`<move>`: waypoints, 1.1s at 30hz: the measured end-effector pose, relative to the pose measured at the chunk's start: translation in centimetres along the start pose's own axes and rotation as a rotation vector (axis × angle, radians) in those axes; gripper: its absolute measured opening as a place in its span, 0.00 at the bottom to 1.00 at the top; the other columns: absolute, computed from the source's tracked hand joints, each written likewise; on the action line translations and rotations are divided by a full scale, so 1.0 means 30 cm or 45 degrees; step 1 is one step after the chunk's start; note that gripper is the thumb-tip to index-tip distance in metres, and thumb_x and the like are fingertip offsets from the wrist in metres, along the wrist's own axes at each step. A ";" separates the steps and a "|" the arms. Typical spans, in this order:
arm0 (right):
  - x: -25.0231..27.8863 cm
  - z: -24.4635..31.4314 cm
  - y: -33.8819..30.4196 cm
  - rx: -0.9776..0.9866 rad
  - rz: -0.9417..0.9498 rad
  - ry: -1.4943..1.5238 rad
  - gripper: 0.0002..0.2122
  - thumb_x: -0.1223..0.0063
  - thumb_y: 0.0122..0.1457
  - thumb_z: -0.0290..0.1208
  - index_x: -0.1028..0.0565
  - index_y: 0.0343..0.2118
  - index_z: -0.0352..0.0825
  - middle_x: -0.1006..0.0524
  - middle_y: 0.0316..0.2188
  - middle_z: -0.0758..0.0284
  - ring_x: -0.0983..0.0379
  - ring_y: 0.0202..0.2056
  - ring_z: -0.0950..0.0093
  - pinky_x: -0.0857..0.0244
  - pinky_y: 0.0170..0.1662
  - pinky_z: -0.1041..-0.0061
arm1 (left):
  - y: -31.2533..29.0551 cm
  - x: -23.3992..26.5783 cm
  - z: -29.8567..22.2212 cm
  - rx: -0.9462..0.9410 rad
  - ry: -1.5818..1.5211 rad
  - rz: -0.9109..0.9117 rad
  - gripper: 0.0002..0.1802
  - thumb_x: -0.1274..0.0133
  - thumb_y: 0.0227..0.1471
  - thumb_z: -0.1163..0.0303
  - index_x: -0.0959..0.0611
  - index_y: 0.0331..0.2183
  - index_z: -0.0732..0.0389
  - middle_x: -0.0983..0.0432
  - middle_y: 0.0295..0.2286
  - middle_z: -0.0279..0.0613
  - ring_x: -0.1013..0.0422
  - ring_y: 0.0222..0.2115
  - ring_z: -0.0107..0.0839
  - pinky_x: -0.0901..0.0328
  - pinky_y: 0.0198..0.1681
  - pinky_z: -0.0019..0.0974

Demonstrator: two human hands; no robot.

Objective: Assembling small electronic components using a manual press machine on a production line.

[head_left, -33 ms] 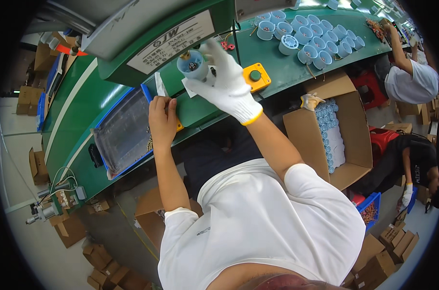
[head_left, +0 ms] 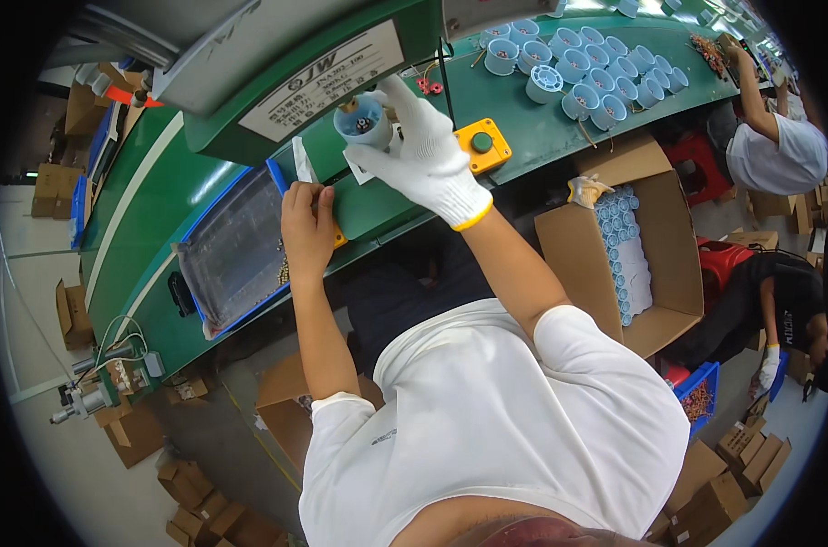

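My right hand [head_left: 419, 150], in a white knit glove with a yellow cuff, closes its thumb and fingers around a light-blue plastic cup [head_left: 367, 130]. Small metal parts and dark bits show inside the cup. It sits beneath the green press head [head_left: 309, 77], and a brass-coloured piece [head_left: 345, 110] reaches its rim. Bare, my left hand [head_left: 306, 223] is by the front edge of the bench with its fingers curled together; whatever they may hold is hidden. Beside that hand, a bit of a yellow box [head_left: 339, 237] peeks out.
A yellow switch box with a green button [head_left: 481, 142] stands right of my glove. Many blue cups [head_left: 574, 66] cover the bench farther right. A blue-rimmed tray [head_left: 232, 251] with brass bits lies left. An open carton [head_left: 674, 264] holds more cups. Co-workers [head_left: 774, 150] are at right.
My right hand has shifted slightly to the left, its fingers closer in around the cup. My left hand has stayed in place.
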State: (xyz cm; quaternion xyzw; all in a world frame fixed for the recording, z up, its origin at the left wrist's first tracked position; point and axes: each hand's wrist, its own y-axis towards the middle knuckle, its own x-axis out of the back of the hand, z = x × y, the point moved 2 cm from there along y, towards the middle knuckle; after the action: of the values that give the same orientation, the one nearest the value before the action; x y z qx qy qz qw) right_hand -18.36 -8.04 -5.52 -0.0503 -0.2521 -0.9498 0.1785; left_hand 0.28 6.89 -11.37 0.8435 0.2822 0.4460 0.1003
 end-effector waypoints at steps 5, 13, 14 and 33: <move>0.010 -0.031 0.067 0.338 0.116 -0.145 0.29 0.26 0.51 0.37 0.20 0.58 0.34 0.15 0.38 0.61 0.17 0.41 0.58 0.22 0.47 0.61 | 0.004 0.000 -0.013 0.031 -0.022 0.023 0.11 0.38 0.68 0.68 0.18 0.36 0.67 0.25 0.33 0.47 0.28 0.35 0.48 0.33 0.39 0.45; 0.027 -0.020 0.090 0.407 0.124 -0.286 0.20 0.24 0.52 0.38 0.16 0.47 0.38 0.18 0.39 0.63 0.17 0.41 0.61 0.22 0.45 0.65 | 0.016 0.005 -0.006 0.096 -0.048 0.036 0.10 0.37 0.66 0.70 0.17 0.35 0.67 0.24 0.32 0.46 0.27 0.34 0.46 0.32 0.37 0.44; 0.026 -0.031 0.096 0.312 0.131 -0.203 0.19 0.24 0.52 0.39 0.16 0.46 0.38 0.18 0.39 0.63 0.18 0.41 0.62 0.23 0.46 0.65 | 0.020 0.004 -0.004 0.109 -0.041 0.039 0.10 0.37 0.66 0.70 0.17 0.35 0.67 0.24 0.32 0.46 0.27 0.34 0.46 0.32 0.37 0.43; 0.325 -0.813 0.678 0.201 0.177 -1.621 0.25 0.46 0.67 0.50 0.18 0.59 0.39 0.15 0.55 0.56 0.20 0.57 0.55 0.27 0.60 0.57 | 0.015 0.010 0.020 0.134 -0.080 0.014 0.13 0.37 0.66 0.67 0.17 0.35 0.68 0.23 0.32 0.47 0.26 0.34 0.46 0.32 0.39 0.43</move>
State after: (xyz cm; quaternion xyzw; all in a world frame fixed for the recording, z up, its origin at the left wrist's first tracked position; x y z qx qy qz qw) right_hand -20.18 -39.66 -15.49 -0.6068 -0.3740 -0.6989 0.0583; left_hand 1.07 6.74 -11.34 0.8628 0.2974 0.4042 0.0620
